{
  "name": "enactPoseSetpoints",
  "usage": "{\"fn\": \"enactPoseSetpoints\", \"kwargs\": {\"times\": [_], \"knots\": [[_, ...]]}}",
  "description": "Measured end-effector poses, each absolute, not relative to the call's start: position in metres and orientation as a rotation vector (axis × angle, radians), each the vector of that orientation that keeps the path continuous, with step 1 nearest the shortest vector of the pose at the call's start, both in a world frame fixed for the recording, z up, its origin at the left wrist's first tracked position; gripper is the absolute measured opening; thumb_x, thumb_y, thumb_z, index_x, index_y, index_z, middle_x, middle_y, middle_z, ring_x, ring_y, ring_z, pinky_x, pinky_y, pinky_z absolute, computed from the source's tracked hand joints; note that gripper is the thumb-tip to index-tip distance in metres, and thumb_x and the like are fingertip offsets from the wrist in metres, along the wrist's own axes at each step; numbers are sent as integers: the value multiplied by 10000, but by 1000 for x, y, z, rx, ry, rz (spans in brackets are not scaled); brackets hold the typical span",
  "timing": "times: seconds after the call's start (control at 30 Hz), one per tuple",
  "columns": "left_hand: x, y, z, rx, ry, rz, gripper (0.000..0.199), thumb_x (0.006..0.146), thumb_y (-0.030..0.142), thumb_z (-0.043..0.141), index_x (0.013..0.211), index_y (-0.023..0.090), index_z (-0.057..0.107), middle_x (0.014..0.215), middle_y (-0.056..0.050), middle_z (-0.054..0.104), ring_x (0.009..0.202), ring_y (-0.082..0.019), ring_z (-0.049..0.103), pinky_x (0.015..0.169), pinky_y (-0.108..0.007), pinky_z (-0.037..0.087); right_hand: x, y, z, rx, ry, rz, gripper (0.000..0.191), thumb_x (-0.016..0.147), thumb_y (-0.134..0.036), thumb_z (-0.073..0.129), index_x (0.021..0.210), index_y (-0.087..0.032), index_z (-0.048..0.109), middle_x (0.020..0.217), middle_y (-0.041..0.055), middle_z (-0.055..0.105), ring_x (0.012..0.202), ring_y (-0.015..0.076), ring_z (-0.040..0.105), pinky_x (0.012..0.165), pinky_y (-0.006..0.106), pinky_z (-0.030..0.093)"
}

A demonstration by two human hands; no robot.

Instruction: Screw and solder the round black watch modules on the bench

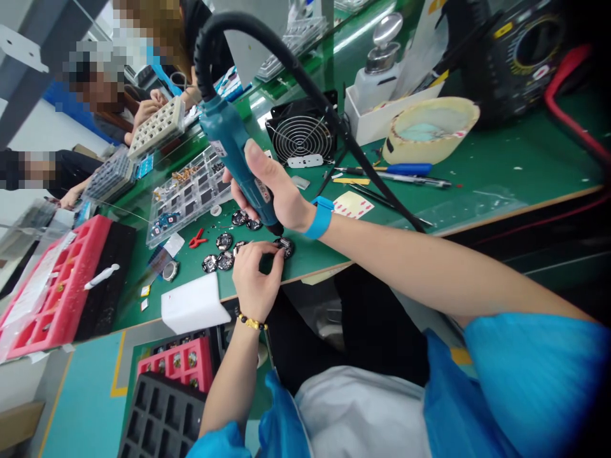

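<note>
Teal-cased and slanting, gripped in the right hand (284,194): the driver (241,156), with fingers wrapped round its body and the thumb along its side. Pointed down at a small round board (287,247) near the front edge of the green bench (501,152) (cannot tell whether touching it). Held at its near side by the left hand (258,273), thumb and forefinger closed on that same board, other fingers bent and partly hidden.

Grouped just left, more boards (224,241), some half covered by the left hand. Beside those, a red clip (197,238); nearer the edge, white foam (193,302). Behind, a clear tray (182,221) with brass-coloured parts in some compartments. Arching over from the driver's top, a black cord (277,44).

Beyond the right hand, a fan (305,137) with a wire grille; further right, a white box (377,127) and a yellowish tub (420,149). In front of the tub, a blue pen (409,169). Round the right wrist, a blue band (319,219); round the left, a bracelet (251,322) of dark and golden beads. Across at far left, co-workers, one with hands at a beige tray (160,141).
</note>
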State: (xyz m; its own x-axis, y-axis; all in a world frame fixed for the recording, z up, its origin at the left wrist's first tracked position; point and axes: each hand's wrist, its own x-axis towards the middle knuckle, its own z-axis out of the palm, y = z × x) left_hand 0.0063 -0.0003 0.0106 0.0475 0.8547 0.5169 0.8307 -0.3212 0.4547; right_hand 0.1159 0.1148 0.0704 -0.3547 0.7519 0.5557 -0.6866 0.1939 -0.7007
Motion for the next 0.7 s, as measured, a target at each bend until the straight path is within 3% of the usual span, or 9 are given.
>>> {"fn": "enactPoseSetpoints", "kwargs": {"times": [0.2,0.43,0.7], "knots": [[7,-1,11,2213,1783,1153,89,972,236,687,890,234,652,984,-11,756,982,-192,688,913,-356,503,117,119,71,-98,-1212,1533,693,955,-865,349,950,-202,553,654,-36,513,482,109,458,415,245,327],[8,-1,11,2193,1772,1153,83,979,233,676,899,228,655,987,-18,753,981,-187,694,905,-342,519,117,118,70,-44,-1192,1515,617,1023,-765,375,937,-183,561,658,-29,511,475,103,460,415,235,313],[7,-2,12,2179,1771,1138,70,989,238,661,918,232,660,996,-26,753,990,-193,694,909,-351,524,114,119,66,-33,-1244,1543,668,1017,-793,325,905,-182,570,595,-31,498,429,109,445,378,233,315]]}}
